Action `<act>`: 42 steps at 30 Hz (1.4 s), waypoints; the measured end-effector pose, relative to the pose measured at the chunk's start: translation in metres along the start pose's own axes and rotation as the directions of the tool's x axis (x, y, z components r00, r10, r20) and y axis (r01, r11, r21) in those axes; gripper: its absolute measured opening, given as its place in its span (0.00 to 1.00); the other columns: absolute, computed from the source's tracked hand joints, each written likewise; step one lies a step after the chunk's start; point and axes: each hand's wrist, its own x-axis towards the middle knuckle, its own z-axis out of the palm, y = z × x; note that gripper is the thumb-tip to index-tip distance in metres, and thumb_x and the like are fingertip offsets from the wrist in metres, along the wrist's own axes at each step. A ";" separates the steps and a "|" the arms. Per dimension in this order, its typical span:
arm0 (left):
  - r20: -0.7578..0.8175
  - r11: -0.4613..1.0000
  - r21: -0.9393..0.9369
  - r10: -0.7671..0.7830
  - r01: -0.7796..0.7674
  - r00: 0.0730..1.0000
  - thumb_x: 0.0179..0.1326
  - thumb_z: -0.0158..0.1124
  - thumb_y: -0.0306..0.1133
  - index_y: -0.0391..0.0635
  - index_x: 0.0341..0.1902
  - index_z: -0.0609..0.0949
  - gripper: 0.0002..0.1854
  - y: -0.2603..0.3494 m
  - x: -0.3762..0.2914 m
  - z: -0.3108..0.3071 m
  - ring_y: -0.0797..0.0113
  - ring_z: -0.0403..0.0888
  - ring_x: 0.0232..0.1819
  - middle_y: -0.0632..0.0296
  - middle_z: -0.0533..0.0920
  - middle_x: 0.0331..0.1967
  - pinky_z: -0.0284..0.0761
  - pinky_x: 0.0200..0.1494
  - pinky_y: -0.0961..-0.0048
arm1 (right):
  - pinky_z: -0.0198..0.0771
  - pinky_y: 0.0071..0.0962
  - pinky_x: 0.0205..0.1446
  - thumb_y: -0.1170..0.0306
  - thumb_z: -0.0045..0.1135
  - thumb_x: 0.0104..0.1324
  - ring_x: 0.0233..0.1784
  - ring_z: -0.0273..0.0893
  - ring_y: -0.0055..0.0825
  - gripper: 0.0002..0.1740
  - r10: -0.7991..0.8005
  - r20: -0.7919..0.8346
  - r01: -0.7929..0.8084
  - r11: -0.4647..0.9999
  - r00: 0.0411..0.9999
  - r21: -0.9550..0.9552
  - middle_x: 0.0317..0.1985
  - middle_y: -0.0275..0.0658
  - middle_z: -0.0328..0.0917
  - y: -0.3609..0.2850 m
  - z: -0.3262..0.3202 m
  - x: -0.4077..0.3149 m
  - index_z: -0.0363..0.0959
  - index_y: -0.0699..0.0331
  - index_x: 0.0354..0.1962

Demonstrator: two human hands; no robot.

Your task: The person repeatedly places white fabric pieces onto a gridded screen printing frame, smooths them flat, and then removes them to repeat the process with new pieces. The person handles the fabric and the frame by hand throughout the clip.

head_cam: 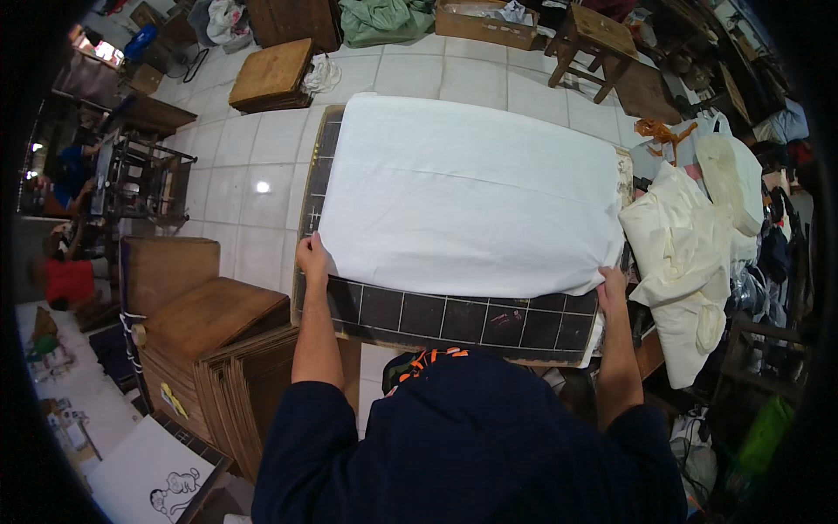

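Note:
A white cloth (471,196) lies spread over a dark board with a white grid (419,318), covering most of it. My left hand (313,259) pinches the cloth's left edge near its front corner. At the opposite front corner, my right hand (611,288) grips the fabric, and folds bunch up beside its fingers. A shallow crease runs across the cloth's middle. The grid shows along the near side and in a narrow strip on the left. What lies under the cloth is hidden.
Cream fabric (681,262) is heaped beside the board's right end. Stacked brown boards (229,367) stand at left, near a white sheet with a cartoon drawing (150,471). A wooden stool (599,39) is beyond. Two people are at the far left, one in a red top (69,281).

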 end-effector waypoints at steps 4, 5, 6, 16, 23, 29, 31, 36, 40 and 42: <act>0.036 0.998 -0.008 0.062 -0.062 0.997 0.66 0.62 0.41 0.35 0.34 0.82 0.18 -0.001 -0.005 -0.007 0.59 0.79 0.34 0.51 0.83 0.30 0.73 0.41 0.62 | 0.71 0.36 0.48 0.64 0.59 0.60 0.49 0.77 0.32 0.25 -0.198 -0.249 0.074 0.898 0.948 -0.433 0.50 0.48 0.79 0.001 0.006 0.015 0.75 0.74 0.50; 0.023 0.998 0.032 0.062 -0.063 0.998 0.66 0.62 0.41 0.35 0.34 0.82 0.17 -0.001 -0.008 -0.010 0.57 0.80 0.35 0.50 0.83 0.30 0.73 0.41 0.61 | 0.71 0.35 0.47 0.62 0.60 0.60 0.48 0.77 0.32 0.25 -0.281 -0.195 0.140 0.836 0.940 -0.531 0.49 0.48 0.80 0.002 0.006 0.018 0.76 0.75 0.49; 0.009 0.996 0.077 0.045 -0.045 0.999 0.66 0.62 0.41 0.35 0.34 0.82 0.17 -0.001 -0.009 -0.013 0.55 0.81 0.35 0.49 0.83 0.31 0.74 0.41 0.60 | 0.71 0.34 0.48 0.62 0.60 0.62 0.47 0.78 0.32 0.25 -0.306 -0.211 0.119 0.782 0.928 -0.611 0.48 0.48 0.81 0.002 0.003 0.018 0.76 0.75 0.49; 0.080 0.986 0.106 0.120 -0.129 0.989 0.65 0.62 0.41 0.37 0.34 0.82 0.16 -0.018 -0.038 -0.044 0.44 0.83 0.37 0.45 0.84 0.31 0.74 0.42 0.54 | 0.72 0.33 0.49 0.65 0.54 0.71 0.44 0.79 0.31 0.21 -0.299 -0.180 0.135 0.786 0.937 -0.603 0.45 0.47 0.82 0.026 -0.044 -0.023 0.75 0.77 0.51; 0.088 0.993 0.045 0.102 -0.106 0.991 0.64 0.63 0.41 0.37 0.35 0.82 0.16 -0.032 -0.056 -0.052 0.42 0.82 0.38 0.44 0.84 0.32 0.74 0.43 0.53 | 0.73 0.32 0.49 0.64 0.54 0.71 0.44 0.79 0.30 0.22 -0.284 -0.196 0.119 0.801 0.939 -0.587 0.45 0.45 0.82 0.028 -0.063 -0.037 0.75 0.77 0.52; 0.081 0.995 0.051 0.087 -0.091 0.993 0.64 0.63 0.40 0.37 0.35 0.82 0.16 -0.038 -0.078 -0.063 0.41 0.82 0.39 0.44 0.84 0.32 0.74 0.43 0.52 | 0.72 0.32 0.47 0.65 0.54 0.71 0.41 0.79 0.28 0.20 -0.297 -0.215 0.102 0.773 0.930 -0.626 0.41 0.44 0.83 0.039 -0.090 -0.041 0.77 0.76 0.49; 0.077 0.994 0.063 0.080 -0.085 0.994 0.65 0.62 0.41 0.37 0.36 0.82 0.15 -0.038 -0.087 -0.067 0.41 0.82 0.39 0.43 0.84 0.32 0.74 0.43 0.52 | 0.72 0.32 0.47 0.65 0.54 0.72 0.40 0.78 0.27 0.20 -0.300 -0.205 0.124 0.792 0.932 -0.599 0.40 0.43 0.83 0.043 -0.095 -0.044 0.77 0.77 0.48; 0.055 0.996 0.064 0.058 -0.062 0.997 0.66 0.61 0.41 0.37 0.36 0.81 0.16 -0.040 -0.104 -0.073 0.42 0.82 0.38 0.44 0.84 0.33 0.74 0.42 0.52 | 0.72 0.30 0.45 0.64 0.53 0.72 0.39 0.77 0.25 0.20 -0.315 -0.164 0.181 0.819 0.935 -0.544 0.39 0.43 0.83 0.046 -0.098 -0.059 0.77 0.78 0.47; 0.051 0.994 0.073 0.078 -0.082 0.996 0.66 0.61 0.41 0.36 0.36 0.81 0.16 -0.047 -0.113 -0.079 0.42 0.82 0.36 0.44 0.84 0.32 0.75 0.41 0.53 | 0.73 0.31 0.49 0.66 0.52 0.74 0.44 0.79 0.28 0.21 -0.220 -0.184 0.096 0.850 0.958 -0.519 0.46 0.43 0.82 0.045 -0.101 -0.070 0.74 0.77 0.54; 0.062 0.992 0.050 0.116 -0.119 0.991 0.66 0.61 0.41 0.37 0.36 0.81 0.16 -0.052 -0.115 -0.082 0.42 0.82 0.35 0.45 0.84 0.31 0.75 0.41 0.53 | 0.73 0.31 0.49 0.66 0.52 0.74 0.44 0.79 0.28 0.21 -0.185 -0.217 0.050 0.858 0.959 -0.512 0.45 0.43 0.82 0.046 -0.104 -0.072 0.74 0.77 0.54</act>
